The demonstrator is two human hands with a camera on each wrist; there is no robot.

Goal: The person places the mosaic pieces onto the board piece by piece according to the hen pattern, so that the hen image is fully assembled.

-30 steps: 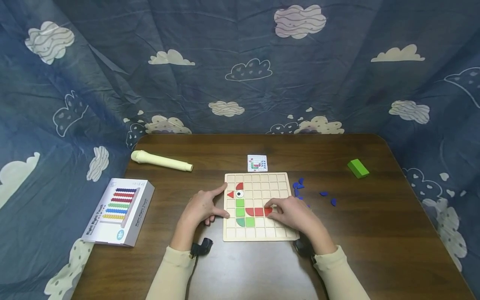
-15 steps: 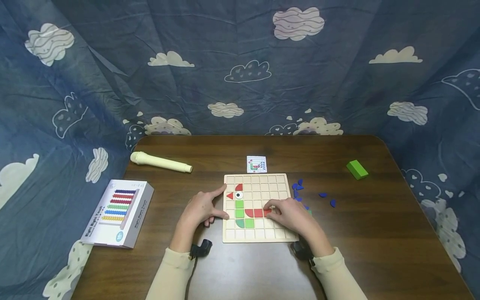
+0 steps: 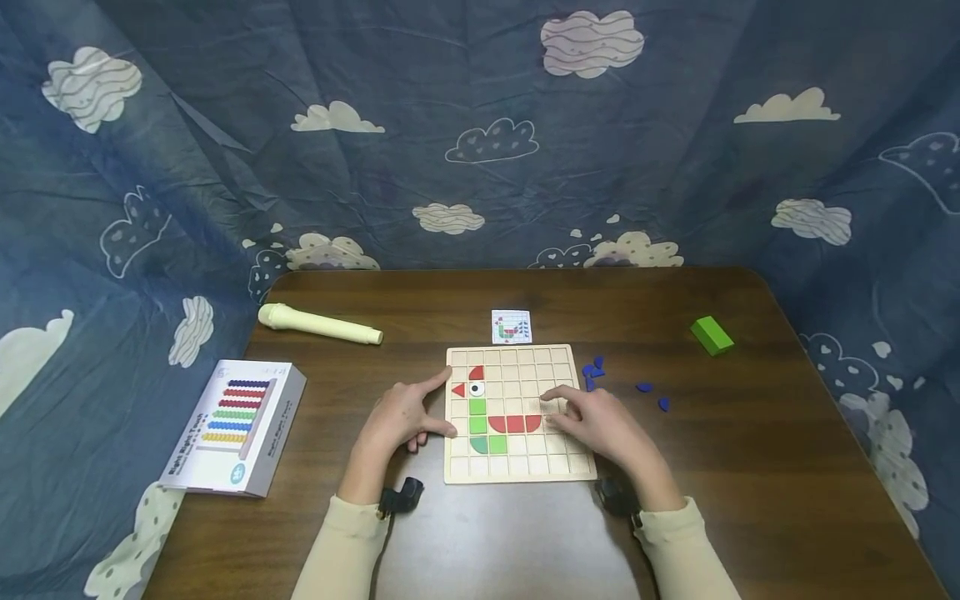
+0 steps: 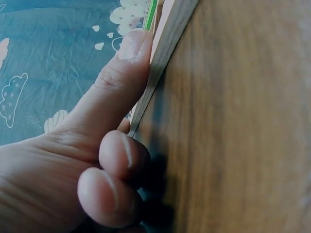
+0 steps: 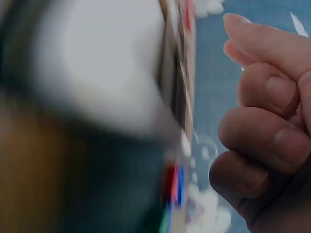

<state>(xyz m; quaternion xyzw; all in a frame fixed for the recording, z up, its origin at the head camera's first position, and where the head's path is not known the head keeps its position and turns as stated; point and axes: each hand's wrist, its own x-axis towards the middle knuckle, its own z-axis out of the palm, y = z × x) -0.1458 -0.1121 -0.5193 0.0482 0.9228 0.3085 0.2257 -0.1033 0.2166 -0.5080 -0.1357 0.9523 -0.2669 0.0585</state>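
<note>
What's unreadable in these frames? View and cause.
- Head: board squares under the right hand; the hand covers them.
- Head: fine detail on the card; too small.
- Left wrist: what the green sliver belongs to; cut off by the top edge.
- Right wrist: coloured pieces, their shapes and count; blurred.

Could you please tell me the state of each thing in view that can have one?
Board: flat, partly filled
Left hand: thumb touching the board's edge
Right hand: over the board, seemingly holding nothing
Blue pieces: loose, off the board
Picture card: flat, picture up
Box: lying flat, looks closed
Microphone: lying on its side
Green block: off the board
</note>
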